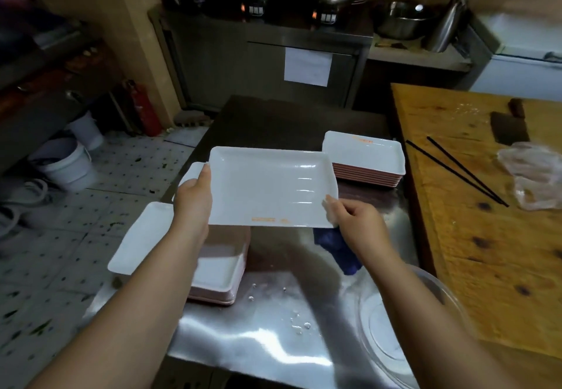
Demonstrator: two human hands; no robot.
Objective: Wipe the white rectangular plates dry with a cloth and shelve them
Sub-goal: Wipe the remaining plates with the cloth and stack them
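I hold a white rectangular plate (267,187) face up above the steel table (273,337), blue cloth (337,248) bunched beneath its right edge.

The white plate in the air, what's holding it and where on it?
Both hands hold the white plate: the left hand grips its left edge, the right hand pinches its near right corner, with a blue cloth underneath.
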